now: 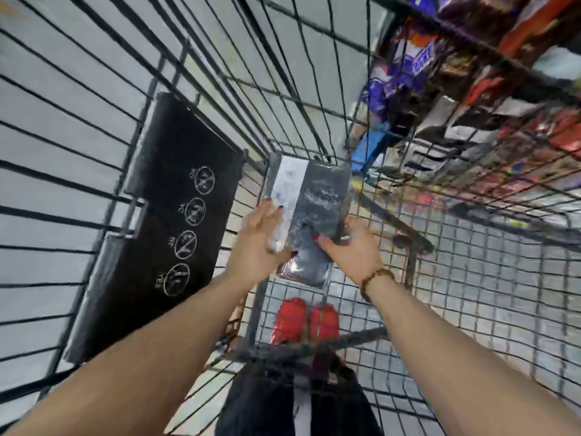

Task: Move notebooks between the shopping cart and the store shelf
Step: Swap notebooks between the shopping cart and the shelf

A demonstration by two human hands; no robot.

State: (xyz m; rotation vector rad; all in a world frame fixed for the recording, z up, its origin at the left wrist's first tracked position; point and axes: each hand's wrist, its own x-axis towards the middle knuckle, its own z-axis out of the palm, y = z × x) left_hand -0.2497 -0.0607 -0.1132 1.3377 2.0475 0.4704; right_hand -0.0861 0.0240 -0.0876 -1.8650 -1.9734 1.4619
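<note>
Grey floor tiles show through the wire walls of the shopping cart point(409, 265), and we are looking straight down into it.

On the left, a stack of black notebooks point(163, 215) leans against the cart's left wall. Their covers have white round drawings in a row.

Next comes the person's left hand point(259, 240). Its fingers lie along the left edge of a grey notebook point(320, 196), and its thumb presses on the near part of the cover, so this hand is holding it.

That grey notebook sits in the middle of the cart, toward the far end. It is wrapped in shiny plastic and has a white strip down its left side. I cannot tell if it touches the cart floor. Below it, through the wires, two red shoes point(306, 322) stand on the floor.

The right hand point(353, 250) grips the notebook's right edge, thumb on the cover and fingers curled round the side. A bead bracelet point(375, 278) is on that wrist.

On the far right, past the cart wall, is the store shelf point(496, 110), full of blurry blue, red and silver packs point(405, 67).
</note>
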